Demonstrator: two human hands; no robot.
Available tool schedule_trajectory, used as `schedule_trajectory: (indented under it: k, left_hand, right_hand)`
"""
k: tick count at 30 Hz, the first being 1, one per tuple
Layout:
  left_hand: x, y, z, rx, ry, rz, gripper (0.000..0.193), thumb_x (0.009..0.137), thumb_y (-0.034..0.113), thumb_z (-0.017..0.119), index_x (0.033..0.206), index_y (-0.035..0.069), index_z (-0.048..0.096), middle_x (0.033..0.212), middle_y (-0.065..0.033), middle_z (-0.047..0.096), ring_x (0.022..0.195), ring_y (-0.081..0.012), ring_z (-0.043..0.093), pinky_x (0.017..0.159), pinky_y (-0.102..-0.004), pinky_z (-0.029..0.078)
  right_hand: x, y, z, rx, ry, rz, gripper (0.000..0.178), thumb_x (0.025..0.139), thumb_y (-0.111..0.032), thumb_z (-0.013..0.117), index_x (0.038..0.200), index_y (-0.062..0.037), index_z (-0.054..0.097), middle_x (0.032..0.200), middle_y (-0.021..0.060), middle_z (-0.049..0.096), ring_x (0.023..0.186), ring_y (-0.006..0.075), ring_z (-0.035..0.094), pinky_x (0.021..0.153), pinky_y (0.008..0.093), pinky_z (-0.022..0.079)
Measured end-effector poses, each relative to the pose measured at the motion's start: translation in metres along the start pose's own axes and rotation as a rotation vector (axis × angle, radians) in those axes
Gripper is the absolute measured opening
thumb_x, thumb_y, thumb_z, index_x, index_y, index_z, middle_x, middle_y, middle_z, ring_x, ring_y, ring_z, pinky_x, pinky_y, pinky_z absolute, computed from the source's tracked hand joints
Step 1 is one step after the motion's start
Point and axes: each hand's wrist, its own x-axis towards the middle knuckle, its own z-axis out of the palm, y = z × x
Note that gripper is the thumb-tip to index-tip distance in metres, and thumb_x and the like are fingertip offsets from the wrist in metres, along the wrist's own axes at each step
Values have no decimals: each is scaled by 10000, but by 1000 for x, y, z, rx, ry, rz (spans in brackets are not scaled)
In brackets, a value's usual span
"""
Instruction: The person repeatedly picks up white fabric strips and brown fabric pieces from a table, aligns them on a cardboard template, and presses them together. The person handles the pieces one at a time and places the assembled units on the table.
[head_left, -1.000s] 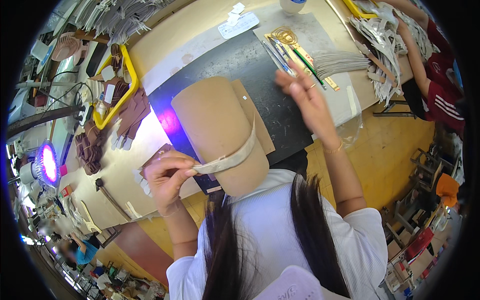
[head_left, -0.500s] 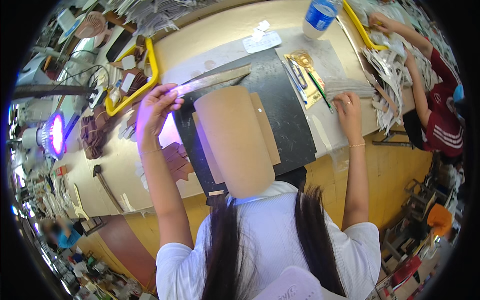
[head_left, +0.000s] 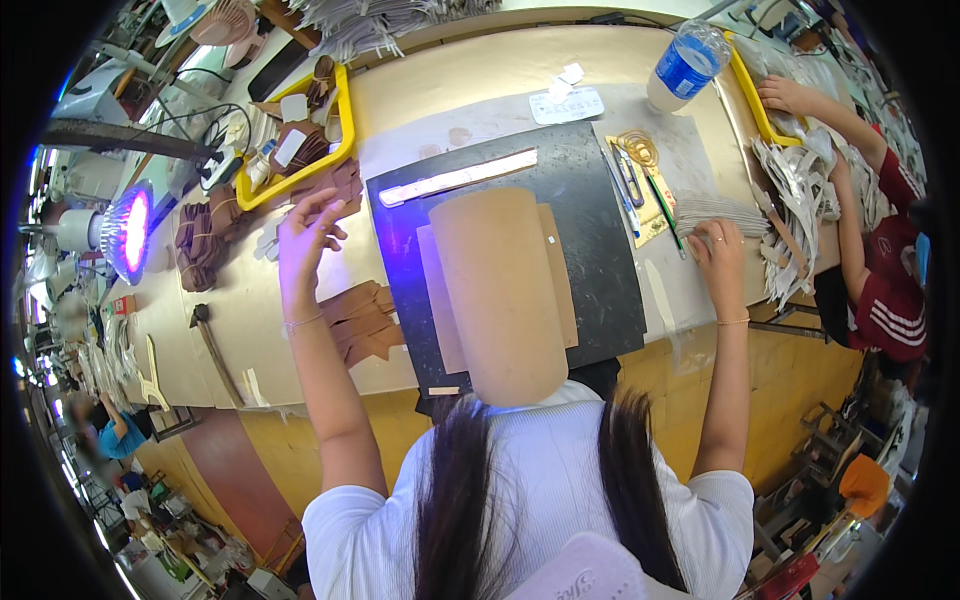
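Yellow floor [head_left: 690, 400] shows beyond the near edge of the table [head_left: 440, 85], to either side of you. Your black mat [head_left: 605, 290] lies at a slant, and a broad band of it runs from the brown curved board [head_left: 500, 290] out to its right edge. Just past the board's far end lies the pale strip [head_left: 465, 177], flat on the mat, its left tip near the mat's left edge. Your left hand [head_left: 308, 235] is empty, fingers loosely parted, left of the mat and near the yellow tray [head_left: 345, 120]. Your right hand [head_left: 718, 255] has its fingers curled at the grey strips [head_left: 720, 212], beside the green pencil [head_left: 662, 208]; its fingertips are hard to make out, so whether it grips one cannot be told. The board hides the middle of the flat brown sheet [head_left: 563, 290] beneath it. Your left forearm partly covers the brown pieces [head_left: 365, 325].
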Motion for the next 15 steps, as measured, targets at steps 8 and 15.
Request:
schedule_trajectory:
  k: [8,15]
  left_hand:
    - [-19,-19,-47,-15,150,-71,372,831,187,665,1132,-8,570,832,-27,588,599,-86,563,481,-188,428]
    - [-24,-26,-56,-78,179,-75,341,843,186,654,1118,2,573,815,-22,596,608,-74,568,488,-178,424]
  right_hand:
    - [2,-1,-1,-31,-11,-26,186,719,-68,682,854,-64,555,850,74,554,843,270,519,760,368,382]
    - [1,-4,-2,5,-75,33,173,733,-32,667,838,-35,529,832,88,530,835,288,504,756,396,387]
